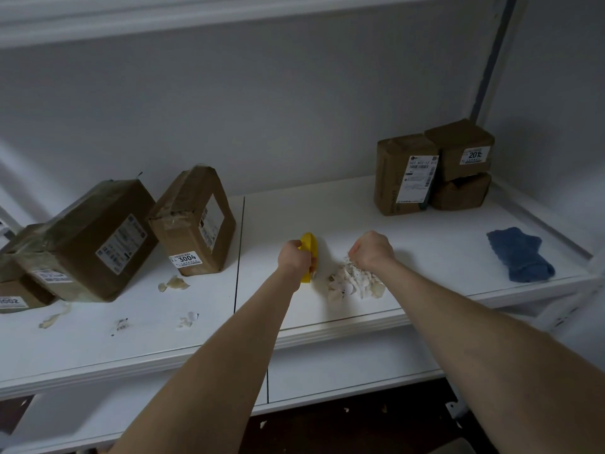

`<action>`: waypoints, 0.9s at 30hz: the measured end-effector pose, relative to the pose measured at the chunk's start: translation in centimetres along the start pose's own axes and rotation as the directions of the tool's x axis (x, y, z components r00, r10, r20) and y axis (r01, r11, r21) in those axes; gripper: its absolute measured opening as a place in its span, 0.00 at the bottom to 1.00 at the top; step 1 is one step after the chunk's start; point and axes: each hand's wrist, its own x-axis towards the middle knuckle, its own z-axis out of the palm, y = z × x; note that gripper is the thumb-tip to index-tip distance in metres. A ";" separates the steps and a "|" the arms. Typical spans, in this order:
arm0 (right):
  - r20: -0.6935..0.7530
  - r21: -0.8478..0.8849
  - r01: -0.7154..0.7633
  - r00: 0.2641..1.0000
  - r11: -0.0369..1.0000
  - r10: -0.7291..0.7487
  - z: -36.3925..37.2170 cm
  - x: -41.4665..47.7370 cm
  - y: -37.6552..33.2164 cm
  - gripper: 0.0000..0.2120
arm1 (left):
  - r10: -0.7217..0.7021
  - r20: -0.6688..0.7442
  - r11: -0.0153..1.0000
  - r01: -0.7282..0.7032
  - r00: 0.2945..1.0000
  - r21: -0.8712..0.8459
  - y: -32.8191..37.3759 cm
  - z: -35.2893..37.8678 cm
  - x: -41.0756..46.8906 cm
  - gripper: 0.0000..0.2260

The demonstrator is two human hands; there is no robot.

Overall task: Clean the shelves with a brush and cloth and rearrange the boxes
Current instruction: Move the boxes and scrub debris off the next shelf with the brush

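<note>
One shelf (425, 231), white, with a seam running front to back just left of my hands.
Several left boxes (98, 237), brown, leaning on each other at the left end.
Three right boxes (406, 173), stacked in the back right corner.
One cloth (520, 253), blue and crumpled, near the front edge. It is well right of my right hand (373, 249), which is the nearer one.
One pile (355, 285) of pale scraps, between my hands and just right of the brush (310, 247). My right hand is over it, knuckles up, fingers curled down into its top. I cannot tell whether they pinch anything.
One brush, yellow, long axis front to back. My left hand (294, 258) grips it, fingers wrapped round the near half.
A few loose scraps (173, 283) left of the seam, in front of the left boxes. As I judge it, the next sweep runs from there rightward toward the pile.
</note>
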 end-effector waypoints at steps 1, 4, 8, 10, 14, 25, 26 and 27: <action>0.000 -0.012 0.001 1.000 1.000 -0.001 0.1 0.0 -0.1 0.08 | -0.011 -0.005 0.999 0.011 1.000 -0.048 0.0 0.0 -0.2 0.21; -0.021 -0.046 0.002 1.000 0.999 -0.003 0.2 -0.3 -0.3 0.09 | -0.049 0.000 0.984 0.048 0.999 -0.173 0.0 0.1 -0.4 0.22; -0.042 -0.056 -0.004 0.999 0.998 0.001 0.1 -0.3 -0.2 0.10 | -0.028 0.021 0.989 0.031 0.999 -0.142 0.0 0.0 -0.3 0.24; -0.027 -0.047 -0.015 1.000 0.999 0.013 0.0 -0.3 -0.2 0.09 | -0.017 0.000 0.999 0.017 1.000 -0.044 -0.1 -0.2 -0.1 0.22; -0.028 -0.036 -0.018 0.999 0.999 0.017 -0.2 -0.4 -0.2 0.11 | 0.003 -0.058 0.999 0.000 0.998 0.054 0.0 -0.4 -0.1 0.07; -0.001 -0.022 0.246 0.969 0.969 -0.246 2.1 -1.6 -7.5 0.13 | 0.293 -0.336 0.950 -0.234 0.895 0.205 1.2 -6.4 -1.9 0.15; 0.004 0.008 0.279 0.960 0.960 -0.279 2.8 -1.8 -8.8 0.13 | 0.332 -0.388 0.939 -0.265 0.860 0.218 1.4 -7.7 -2.1 0.14; 0.018 0.038 0.308 0.951 0.951 -0.309 3.5 -1.9 -10.2 0.13 | 0.358 -0.440 0.932 -0.285 0.823 0.224 1.6 -9.2 -2.1 0.14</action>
